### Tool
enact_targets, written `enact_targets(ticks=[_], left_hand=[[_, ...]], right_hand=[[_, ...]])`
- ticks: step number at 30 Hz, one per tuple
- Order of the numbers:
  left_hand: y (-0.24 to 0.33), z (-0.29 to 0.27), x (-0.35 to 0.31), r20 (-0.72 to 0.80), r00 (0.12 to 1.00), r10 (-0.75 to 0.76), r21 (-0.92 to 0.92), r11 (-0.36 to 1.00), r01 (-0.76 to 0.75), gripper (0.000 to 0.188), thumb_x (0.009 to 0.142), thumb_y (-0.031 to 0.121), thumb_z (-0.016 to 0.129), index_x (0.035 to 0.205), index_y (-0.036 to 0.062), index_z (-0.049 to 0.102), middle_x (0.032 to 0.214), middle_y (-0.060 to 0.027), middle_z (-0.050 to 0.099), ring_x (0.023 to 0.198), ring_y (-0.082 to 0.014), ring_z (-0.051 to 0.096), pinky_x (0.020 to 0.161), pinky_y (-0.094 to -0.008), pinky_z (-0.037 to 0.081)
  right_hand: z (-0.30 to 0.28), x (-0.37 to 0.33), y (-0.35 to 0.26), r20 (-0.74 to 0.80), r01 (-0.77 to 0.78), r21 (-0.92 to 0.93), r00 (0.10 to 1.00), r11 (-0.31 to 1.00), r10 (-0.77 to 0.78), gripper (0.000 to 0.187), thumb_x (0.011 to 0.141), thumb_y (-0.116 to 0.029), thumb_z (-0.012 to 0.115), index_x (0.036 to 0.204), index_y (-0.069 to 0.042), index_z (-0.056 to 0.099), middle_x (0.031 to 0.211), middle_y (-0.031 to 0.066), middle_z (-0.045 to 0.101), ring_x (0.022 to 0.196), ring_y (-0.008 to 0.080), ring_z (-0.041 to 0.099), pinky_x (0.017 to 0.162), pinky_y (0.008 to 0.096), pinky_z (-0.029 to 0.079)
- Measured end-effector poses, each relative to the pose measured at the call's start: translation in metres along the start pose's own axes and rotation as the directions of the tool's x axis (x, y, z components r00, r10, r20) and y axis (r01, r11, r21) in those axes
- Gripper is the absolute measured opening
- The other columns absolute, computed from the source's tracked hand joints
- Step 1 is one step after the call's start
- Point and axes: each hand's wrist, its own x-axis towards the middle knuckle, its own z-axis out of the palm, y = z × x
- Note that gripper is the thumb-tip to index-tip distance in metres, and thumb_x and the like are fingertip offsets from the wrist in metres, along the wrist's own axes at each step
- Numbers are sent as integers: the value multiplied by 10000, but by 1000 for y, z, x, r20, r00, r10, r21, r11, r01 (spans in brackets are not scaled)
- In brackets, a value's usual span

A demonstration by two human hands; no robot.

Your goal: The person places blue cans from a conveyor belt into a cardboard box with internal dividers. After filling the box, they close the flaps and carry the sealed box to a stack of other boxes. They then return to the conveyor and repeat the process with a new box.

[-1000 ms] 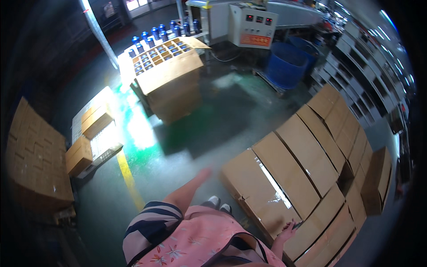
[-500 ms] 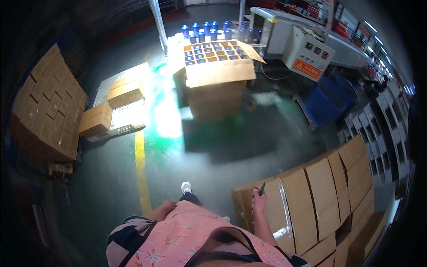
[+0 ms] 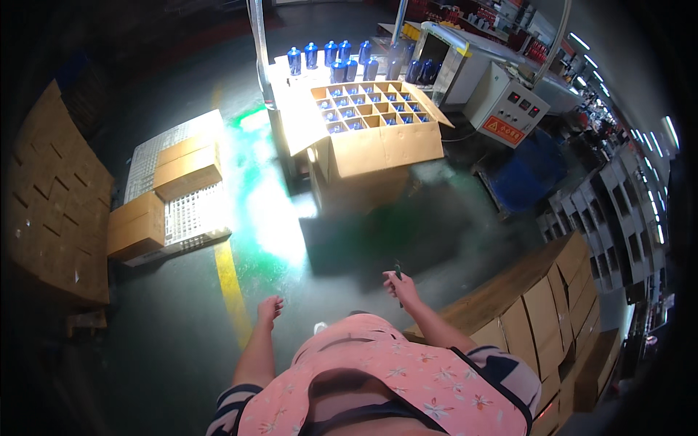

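My right hand (image 3: 401,287) is closed around a slim dark tool (image 3: 398,272), green in the earlier view and shaped like a marker or a cutter; I cannot tell which. It hangs over the floor near the stacked cartons at the right. My left hand (image 3: 270,309) hangs in front of me with its fingers curled in, and nothing shows in it. Ahead, an open carton (image 3: 385,151) with dividers stands at a table. Blue bottles (image 3: 352,113) fill many of its cells, and several more blue bottles (image 3: 338,70) stand on the table behind it.
On the left, a white pallet (image 3: 196,211) bears two closed cartons (image 3: 187,168), beside a tall carton stack (image 3: 58,203). More cartons (image 3: 538,320) are piled at my right. A control box (image 3: 507,105), a blue barrel (image 3: 527,171) and a metal post (image 3: 259,51) stand farther off.
I have moved forward, so the open carton looks closer. My right hand has left the carton stack with the tool in it. My left hand has swung out from my apron.
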Motion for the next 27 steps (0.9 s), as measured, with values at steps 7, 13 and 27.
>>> enact_targets(ticks=[7,13,27], left_hand=[[23,-91,88,-95,992,-86,-134,988,73,188,897,224,562,772,84,580,724,-40,603,553,-129,546,416,-270,384],[77,-102,143,-248,870,-426,-167,903,395,200,909,223,556,781,72,588,734,-54,606,540,-138,540,405,-263,380],[529,2,461,-111,989,-93,-156,985,76,167,942,180,549,988,35,619,864,-68,658,612,-130,583,404,-213,415]], right_hand=[[111,192,-130,-27,36,-40,999,999,-37,268,948,-321,576,1041,-93,679,827,-13,639,697,64,580,517,218,385],[202,412,-250,-97,139,137,987,981,-126,321,866,-284,692,1104,-72,665,814,6,636,669,61,557,540,219,386],[289,648,-388,-209,-194,241,946,951,246,348,911,-421,612,983,-81,617,710,6,525,559,79,467,434,221,287]])
